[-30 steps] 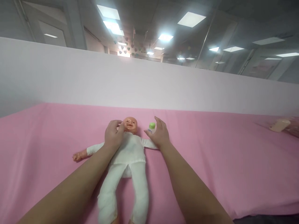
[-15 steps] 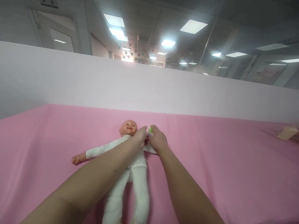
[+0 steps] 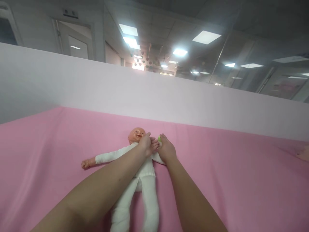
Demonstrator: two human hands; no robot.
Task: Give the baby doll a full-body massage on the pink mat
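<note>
A baby doll (image 3: 147,169) with a cloth body lies on its back, its head (image 3: 136,135) toward the wall and one arm stretched out to the left. Over its chest and shoulder, my left hand (image 3: 150,145) is turned palm up with the fingers stretched out. Close to those fingertips, my right hand (image 3: 168,149) is closed around a small bottle with a green cap (image 3: 159,139). Most of the bottle is hidden behind the fingers. The doll's other arm (image 3: 158,158) reaches under my right hand, and its end is out of sight.
Pink sheeting (image 3: 229,174) covers the surface beneath the doll. A white low wall (image 3: 145,93) runs along the back, with glass above it. At the far right edge a pale, skin-toned object (image 3: 304,153) is partly cut off by the frame.
My left hand has turned palm up and its fingers have straightened toward the bottle. My right hand keeps its hold. The whole view has shifted slightly, moving the scene right and down.
</note>
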